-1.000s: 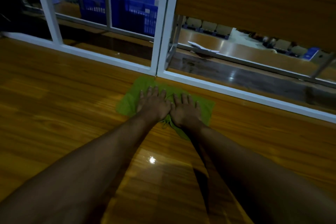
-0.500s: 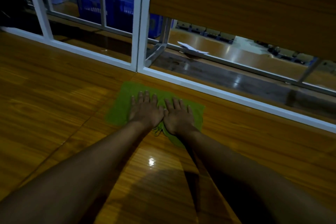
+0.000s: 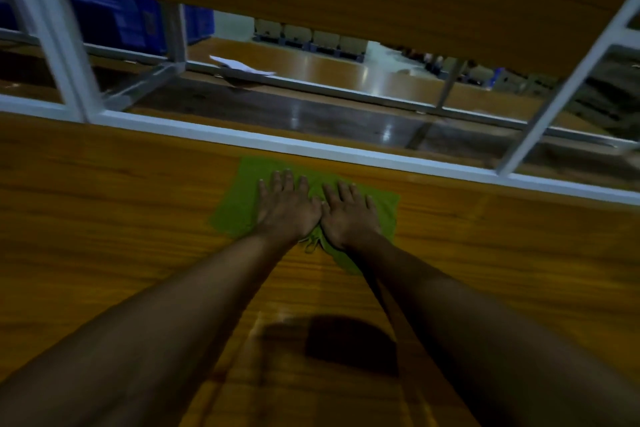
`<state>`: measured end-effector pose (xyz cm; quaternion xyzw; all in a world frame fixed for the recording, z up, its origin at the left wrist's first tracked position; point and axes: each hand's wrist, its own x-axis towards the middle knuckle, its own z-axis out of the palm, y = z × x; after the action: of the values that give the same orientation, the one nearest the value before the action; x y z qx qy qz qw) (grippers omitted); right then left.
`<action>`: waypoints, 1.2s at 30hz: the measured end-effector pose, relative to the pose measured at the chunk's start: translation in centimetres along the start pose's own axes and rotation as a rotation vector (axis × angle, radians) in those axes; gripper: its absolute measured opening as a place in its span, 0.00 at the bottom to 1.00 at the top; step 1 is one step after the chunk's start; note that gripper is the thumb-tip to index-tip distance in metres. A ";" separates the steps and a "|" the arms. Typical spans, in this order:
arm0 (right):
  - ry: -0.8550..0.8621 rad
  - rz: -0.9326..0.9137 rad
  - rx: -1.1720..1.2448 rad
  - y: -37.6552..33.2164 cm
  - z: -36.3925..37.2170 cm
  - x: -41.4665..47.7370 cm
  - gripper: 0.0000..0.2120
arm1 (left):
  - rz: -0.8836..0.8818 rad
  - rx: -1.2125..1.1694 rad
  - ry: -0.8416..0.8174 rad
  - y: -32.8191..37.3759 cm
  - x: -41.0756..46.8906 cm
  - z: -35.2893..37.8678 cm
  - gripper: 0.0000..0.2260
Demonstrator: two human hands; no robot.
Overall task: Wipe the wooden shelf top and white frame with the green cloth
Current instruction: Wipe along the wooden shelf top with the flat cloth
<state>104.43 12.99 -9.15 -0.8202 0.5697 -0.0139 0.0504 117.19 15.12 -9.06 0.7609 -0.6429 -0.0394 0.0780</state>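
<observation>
Dim light falls on the wooden shelf top (image 3: pixel 104 218). At 12 o'clock, the green cloth (image 3: pixel 242 204) is pressed flat by the left hand (image 3: pixel 287 208) and right hand (image 3: pixel 349 215), fingers spread, beside the white frame (image 3: pixel 311 148). No writing can be read.

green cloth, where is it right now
In the head view the cloth lies flat on the wooden top, mid-frame, under both hands, left and right, just short of the white rail.

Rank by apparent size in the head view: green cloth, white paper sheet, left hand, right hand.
1. Green cloth, largest.
2. Left hand and right hand, about alike.
3. White paper sheet, smallest, though farther away, so unsure.
</observation>
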 end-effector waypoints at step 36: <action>0.052 0.295 0.042 -16.4 2.3 -7.5 0.30 | 0.222 -0.008 -0.108 -13.9 -7.8 -2.8 0.26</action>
<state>117.32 25.82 -9.60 -0.7256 0.6848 -0.0395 0.0540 129.83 25.19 -9.00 0.6815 -0.7263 -0.0741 0.0501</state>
